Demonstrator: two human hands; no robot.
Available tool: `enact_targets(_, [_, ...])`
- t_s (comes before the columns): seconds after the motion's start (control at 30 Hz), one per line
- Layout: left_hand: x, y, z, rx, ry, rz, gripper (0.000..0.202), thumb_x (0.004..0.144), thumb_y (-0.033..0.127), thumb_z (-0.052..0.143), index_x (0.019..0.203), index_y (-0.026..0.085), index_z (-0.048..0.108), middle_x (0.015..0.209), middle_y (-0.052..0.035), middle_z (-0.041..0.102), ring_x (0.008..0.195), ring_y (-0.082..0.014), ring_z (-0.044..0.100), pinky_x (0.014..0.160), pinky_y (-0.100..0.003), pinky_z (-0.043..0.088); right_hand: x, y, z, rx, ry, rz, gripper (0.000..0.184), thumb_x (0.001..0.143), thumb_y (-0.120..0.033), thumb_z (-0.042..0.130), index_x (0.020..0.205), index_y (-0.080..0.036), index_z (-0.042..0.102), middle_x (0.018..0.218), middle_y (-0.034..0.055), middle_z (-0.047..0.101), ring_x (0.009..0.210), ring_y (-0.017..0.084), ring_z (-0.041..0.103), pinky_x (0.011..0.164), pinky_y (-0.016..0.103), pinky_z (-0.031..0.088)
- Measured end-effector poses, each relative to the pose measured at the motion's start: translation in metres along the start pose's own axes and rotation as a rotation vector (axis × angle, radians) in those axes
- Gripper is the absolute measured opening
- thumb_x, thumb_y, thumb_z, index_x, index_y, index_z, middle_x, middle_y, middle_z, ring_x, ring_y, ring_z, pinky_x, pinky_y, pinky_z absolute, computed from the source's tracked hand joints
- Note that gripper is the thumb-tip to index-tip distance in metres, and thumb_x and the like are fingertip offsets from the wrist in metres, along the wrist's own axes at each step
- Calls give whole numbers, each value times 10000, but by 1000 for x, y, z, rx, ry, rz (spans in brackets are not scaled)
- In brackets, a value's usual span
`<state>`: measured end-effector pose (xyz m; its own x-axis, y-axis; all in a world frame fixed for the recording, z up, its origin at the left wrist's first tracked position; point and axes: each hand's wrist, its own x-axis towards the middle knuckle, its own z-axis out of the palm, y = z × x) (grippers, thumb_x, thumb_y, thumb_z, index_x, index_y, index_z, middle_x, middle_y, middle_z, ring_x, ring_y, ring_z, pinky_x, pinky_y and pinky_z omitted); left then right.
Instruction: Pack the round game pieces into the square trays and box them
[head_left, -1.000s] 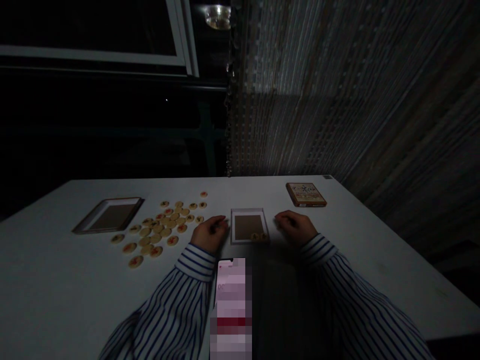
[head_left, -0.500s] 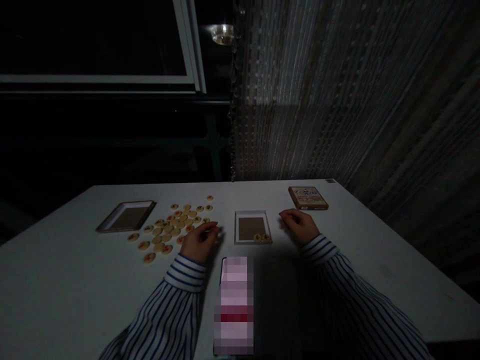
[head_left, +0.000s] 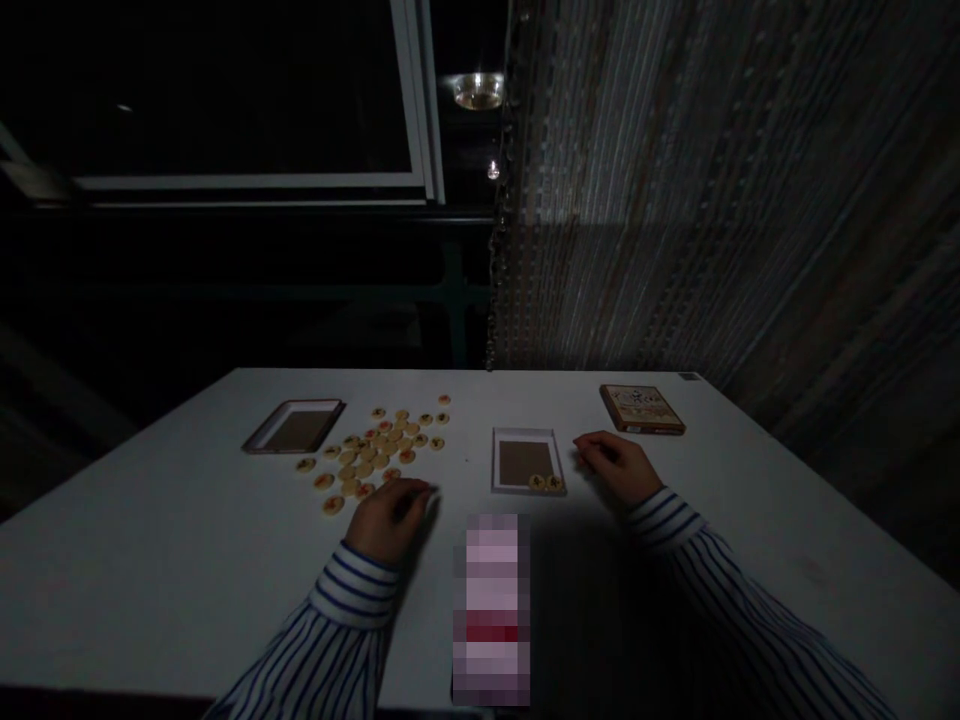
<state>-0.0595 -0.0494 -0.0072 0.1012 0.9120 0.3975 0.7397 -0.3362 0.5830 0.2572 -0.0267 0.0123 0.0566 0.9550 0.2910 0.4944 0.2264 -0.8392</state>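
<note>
My left hand (head_left: 386, 515) hovers or rests near the front of a scattered group of round wooden Chinese chess pieces (head_left: 365, 467). Its fingers are loosely curled together, and no piece shows between them. Some pieces carry red or dark characters; others look blank. My right hand (head_left: 616, 468) lies to the right of a shallow open box tray (head_left: 493, 462), fingers curled in and no object showing. Inside that tray, two chess pieces (head_left: 545, 482) sit side by side at the front right corner.
Another shallow box part (head_left: 259, 437) lies at the left back. A closed printed box (head_left: 643, 408) is at the right back. A phone with a blurred screen (head_left: 491, 600) lies in front of me on the white table (head_left: 150, 560). A bead curtain (head_left: 637, 200) hangs behind.
My left hand has drawn back toward me, away from the pieces. The right hand keeps its place beside the tray. The whole view has shifted, so the table appears farther right.
</note>
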Motion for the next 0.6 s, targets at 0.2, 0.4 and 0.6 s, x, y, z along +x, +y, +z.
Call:
enact_targets(0.2, [-9,-10,-12,82,-48,36,241,731,334,450,787,173,620,799,-53,649,741,-164,594,688,-298,478,-1,-13,3,-86,-46,-57,265,739,-380,473,789,-146,587,636,28,612,602,133,566,572,235,441])
enact_targets(0.4, [-4,-17,-23,138,-24,25,247,726,349,440,764,180,617,814,-58,647,772,-178,588,720,-307,464,2,-26,7,-198,-88,-134,264,754,-372,454,812,-161,602,742,42,644,691,151,580,605,246,444])
enact_targets(0.6, [9,-21,-29,141,54,-32,239,721,353,438,785,195,606,842,-47,637,798,-181,576,756,-306,448,10,-37,16,-287,-174,-200,235,754,-330,448,823,-177,612,765,39,645,676,153,567,609,258,432])
